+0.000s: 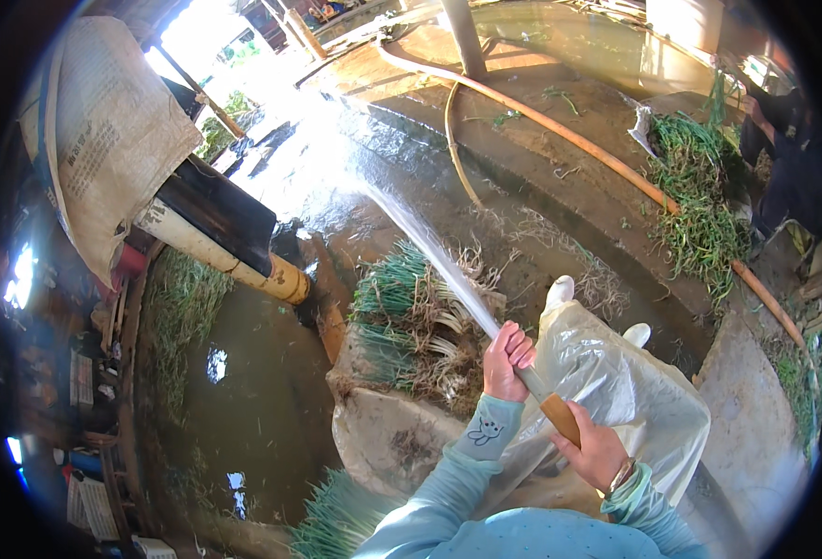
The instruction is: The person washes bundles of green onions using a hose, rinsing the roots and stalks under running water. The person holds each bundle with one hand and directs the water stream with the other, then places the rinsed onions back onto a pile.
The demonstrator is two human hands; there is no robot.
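Note:
My left hand (pixel 508 360) is closed around the pale pipe nozzle (pixel 534 384) of a hose. My right hand (pixel 596 447) grips the orange-brown hose section (pixel 559 418) just behind it. From the nozzle a white water jet (pixel 428 241) shoots up and left, breaking into bright spray over the wet floor. Beneath the jet, bundles of spring onions (pixel 391 300) with pale stems and matted roots lie on a stone slab (pixel 383 426). More spring onions (pixel 344 513) lie below the slab, partly hidden by my left sleeve. A translucent plastic sheet (pixel 606 377) covers my lap and legs.
Murky water (pixel 264 391) fills a basin at left. A sack (pixel 103 140) hangs over a pole beside a pale pipe (pixel 222 258). Another long orange hose (pixel 557 126) crosses the ground to a heap of greens (pixel 704 202). A person (pixel 795 154) in dark clothes is at right.

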